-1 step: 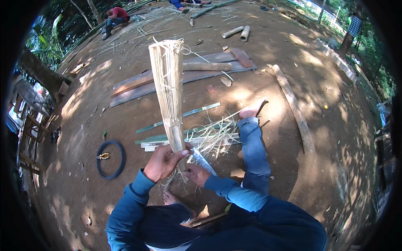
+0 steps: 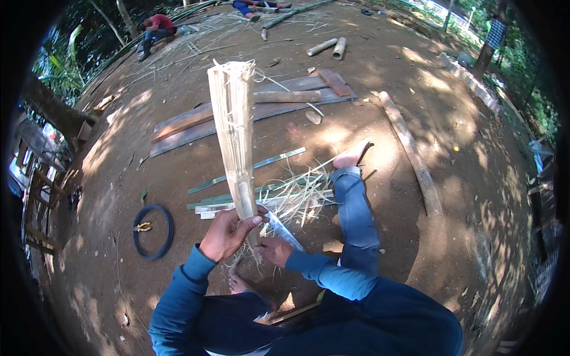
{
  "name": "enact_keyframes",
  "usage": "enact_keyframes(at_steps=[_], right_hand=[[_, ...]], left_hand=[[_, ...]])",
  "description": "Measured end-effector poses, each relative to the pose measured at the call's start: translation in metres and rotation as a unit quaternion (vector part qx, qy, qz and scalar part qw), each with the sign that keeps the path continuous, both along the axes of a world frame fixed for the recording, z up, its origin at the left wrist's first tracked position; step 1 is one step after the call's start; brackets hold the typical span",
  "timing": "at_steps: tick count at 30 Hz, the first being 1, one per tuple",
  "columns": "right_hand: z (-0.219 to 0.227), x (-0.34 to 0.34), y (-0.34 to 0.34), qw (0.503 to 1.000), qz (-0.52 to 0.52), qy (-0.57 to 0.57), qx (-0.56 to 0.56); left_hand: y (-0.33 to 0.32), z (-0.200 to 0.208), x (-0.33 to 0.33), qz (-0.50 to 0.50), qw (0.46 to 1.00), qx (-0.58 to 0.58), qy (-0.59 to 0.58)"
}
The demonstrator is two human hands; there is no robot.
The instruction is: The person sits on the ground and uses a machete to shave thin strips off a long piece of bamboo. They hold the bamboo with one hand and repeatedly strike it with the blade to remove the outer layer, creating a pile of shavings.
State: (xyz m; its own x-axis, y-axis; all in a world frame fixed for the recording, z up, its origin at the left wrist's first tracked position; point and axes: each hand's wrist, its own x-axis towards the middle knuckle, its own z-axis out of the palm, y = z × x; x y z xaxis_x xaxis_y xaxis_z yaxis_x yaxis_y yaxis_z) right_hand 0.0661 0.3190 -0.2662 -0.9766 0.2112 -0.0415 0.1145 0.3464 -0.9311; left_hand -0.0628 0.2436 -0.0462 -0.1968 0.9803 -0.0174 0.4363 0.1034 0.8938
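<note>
A pale length of split bamboo (image 2: 233, 113) stands nearly upright in front of me, narrow at the bottom and flaring into many thin slats with frayed ends at the top. My left hand (image 2: 227, 235) is wrapped round its lower part, thumb across the front. Beside it, my right hand (image 2: 274, 250) is closed at the bamboo's bottom end, fingers pinched against it. Just beyond my hands, a broad silver blade (image 2: 281, 228) lies on the ground, its handle not visible. Loose shavings (image 2: 301, 196) spread over several bamboo strips (image 2: 222, 202) there.
A black coil (image 2: 138, 238) with yellow-handled pliers (image 2: 143, 226) lies at left. Farther off are wooden planks (image 2: 184, 139), a long pole (image 2: 411, 154) and two bamboo tubes (image 2: 339, 48). A person in red (image 2: 159, 25) sits at the far left; another person's legs (image 2: 244, 8) show at the back.
The bamboo has turned slightly in my hands, showing a different side of its slats. The whole scene has shifted a little to the left in view.
</note>
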Motion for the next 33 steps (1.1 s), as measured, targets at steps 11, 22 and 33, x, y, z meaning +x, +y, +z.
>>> enact_keyframes(at_steps=[11,22,33], right_hand=[[0.079,-0.004,0.051,0.978,-0.172,0.116,0.004],[0.096,-0.018,0.129,0.879,-0.310,0.165,-0.323],[0.072,-0.019,0.101,0.862,-0.228,0.026,-0.452]], left_hand=[[-0.020,-0.028,-0.024,0.070,0.997,0.008,0.008],[-0.035,-0.007,0.027,-0.049,0.958,-0.006,0.282],[-0.053,0.025,0.055,0.006,0.943,0.121,0.309]])
